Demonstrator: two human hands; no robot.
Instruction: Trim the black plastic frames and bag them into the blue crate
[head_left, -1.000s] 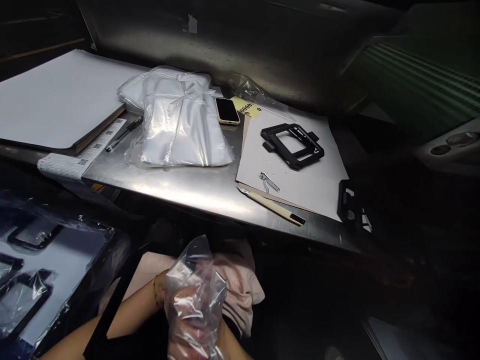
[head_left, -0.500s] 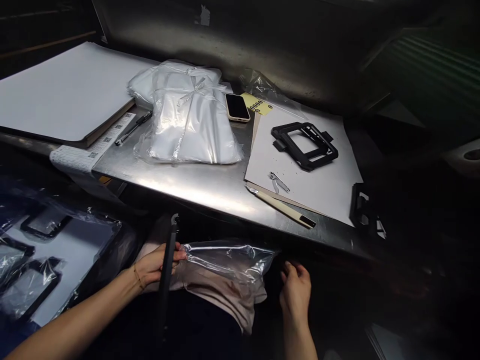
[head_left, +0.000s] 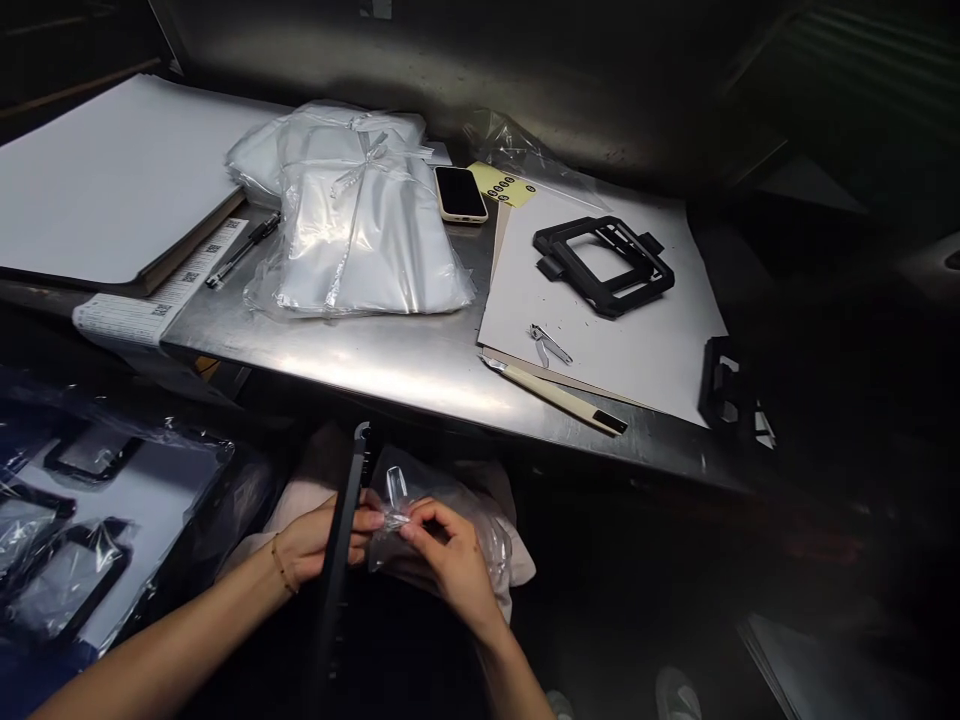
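Below the table's front edge, my left hand (head_left: 319,542) grips a thin black frame piece (head_left: 339,560) held edge-on, and its fingertips also pinch the mouth of a clear plastic bag (head_left: 442,505). My right hand (head_left: 450,555) is closed on the same bag from the right, fingers pinching the crumpled plastic close to the left hand. The bag lies over a pale pink cloth (head_left: 495,580) on my lap.
On the steel table (head_left: 390,365) lie a bundle of clear bags (head_left: 360,225), a phone (head_left: 460,193), a pen (head_left: 244,250), white boards (head_left: 112,175), a black frame (head_left: 600,265), nail clippers (head_left: 549,345) and a cutter (head_left: 555,397). Bagged frames (head_left: 67,520) sit low left.
My right hand came in from the right and took hold of the bag beside my left hand. The bag, stretched flat half a second ago, is now bunched up.
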